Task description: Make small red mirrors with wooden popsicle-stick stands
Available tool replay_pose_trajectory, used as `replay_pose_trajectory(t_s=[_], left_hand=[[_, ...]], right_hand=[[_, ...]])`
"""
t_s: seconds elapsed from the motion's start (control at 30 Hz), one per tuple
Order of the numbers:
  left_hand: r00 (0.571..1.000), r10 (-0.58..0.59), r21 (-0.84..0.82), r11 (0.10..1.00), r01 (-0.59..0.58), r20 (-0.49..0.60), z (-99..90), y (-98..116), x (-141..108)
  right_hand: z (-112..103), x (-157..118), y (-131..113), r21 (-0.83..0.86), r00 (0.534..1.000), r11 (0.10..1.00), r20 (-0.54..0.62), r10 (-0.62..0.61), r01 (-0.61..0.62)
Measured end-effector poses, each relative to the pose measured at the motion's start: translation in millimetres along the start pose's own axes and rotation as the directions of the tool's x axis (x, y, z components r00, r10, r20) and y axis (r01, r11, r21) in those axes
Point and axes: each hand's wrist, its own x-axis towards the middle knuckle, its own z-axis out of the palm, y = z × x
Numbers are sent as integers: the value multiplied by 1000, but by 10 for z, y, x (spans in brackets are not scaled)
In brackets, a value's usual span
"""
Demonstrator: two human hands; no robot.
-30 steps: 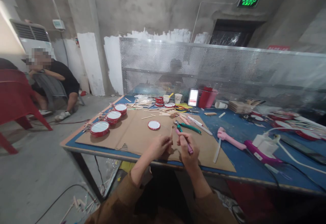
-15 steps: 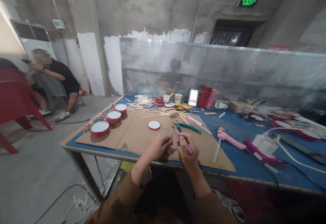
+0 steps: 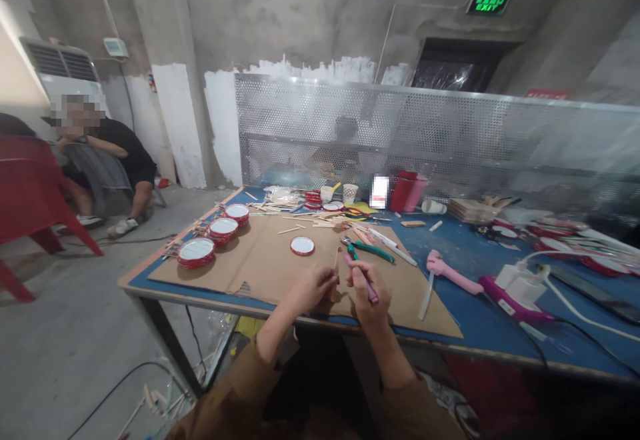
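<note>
My left hand (image 3: pixel 313 289) is shut on a thin wooden stick (image 3: pixel 335 261), which stands upright above the cardboard sheet (image 3: pixel 250 260). My right hand (image 3: pixel 367 291) grips a pink-handled tool (image 3: pixel 372 293), its tip partly hidden by my fingers. Just beyond both hands, green-handled pliers (image 3: pixel 373 251) lie on the cardboard. Further left on the sheet are several round tins with red rims and white centres, among them one (image 3: pixel 303 245) lying alone and one (image 3: pixel 196 253) near the table's left edge.
The blue worktable (image 3: pixel 475 273) holds a pink glue gun (image 3: pixel 453 273), a magenta tool (image 3: pixel 513 300), a white charger (image 3: pixel 520 287), cables, cups and loose sticks. A perforated metal screen (image 3: pixel 400 133) stands behind it. A seated person (image 3: pixel 105 153) is at the left, beside a red plastic chair (image 3: pixel 30 187).
</note>
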Motion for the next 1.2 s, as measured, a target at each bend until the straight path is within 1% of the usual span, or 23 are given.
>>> replay_pose_trajectory(t_s=[0.07,0.23,0.4,0.73,0.87,0.93,1.07,1.2], left_hand=[[1000,5,-5,1000,-5,-2,4,-4,1],[1000,-5,-1,1000,5,-4,0,3,-5],[1000,-1,-11,1000,1,0,-4,10,-5],[1000,20,4,1000,-20,-16,21,-32,3],[1000,-8,25,1000,8,-4,9,-6,2],[1000,-14,25,1000,14,-10,6,-2,2],[1000,6,-8,1000,-6,-19,15,-21,2],[1000,10,-32,999,-11,-19,18,-27,3]], right_hand=[[5,3,3,-15,1000,1000,5,0,1],[7,10,18,-51,1000,999,-31,-3,1],[2,4,35,-58,999,998,-42,-6,4],[5,3,-8,-21,1000,1000,21,-18,18],[7,11,-27,-16,998,1000,49,-24,25],[8,8,-22,-31,999,999,29,-19,20],[9,-3,-1,-43,999,999,-53,-5,3],[17,-4,13,-31,999,1000,-33,-3,2]])
